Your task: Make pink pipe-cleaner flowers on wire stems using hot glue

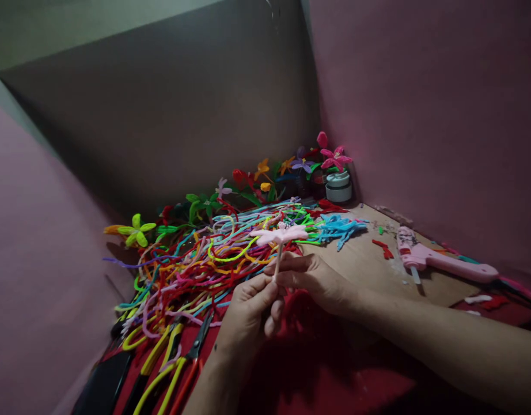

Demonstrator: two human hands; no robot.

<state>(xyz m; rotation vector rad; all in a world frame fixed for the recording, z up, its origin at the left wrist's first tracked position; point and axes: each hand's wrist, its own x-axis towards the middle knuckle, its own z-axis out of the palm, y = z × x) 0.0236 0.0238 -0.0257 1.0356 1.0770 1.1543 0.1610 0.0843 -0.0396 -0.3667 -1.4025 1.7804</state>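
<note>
A pale pink pipe-cleaner flower (280,234) stands upright on a thin light stem between my two hands. My left hand (253,305) pinches the stem's lower end between thumb and finger. Just above, the fingers of my right hand (313,279) close on the same stem from the right. Behind the flower spreads a large tangled heap of coloured pipe cleaners (188,268). Below my left forearm's side lie yellow-handled scissors (174,372) with dark blades, partly covered by the arm.
A pink glue gun (447,259) rests on a brown board (356,265) at right, near red scraps (382,249). Finished pipe-cleaner flowers (302,163) line the back wall. A lidded container (338,187) stands in the corner. Yellow-and-black pliers (151,363) and a dark flat object (102,383) lie at lower left.
</note>
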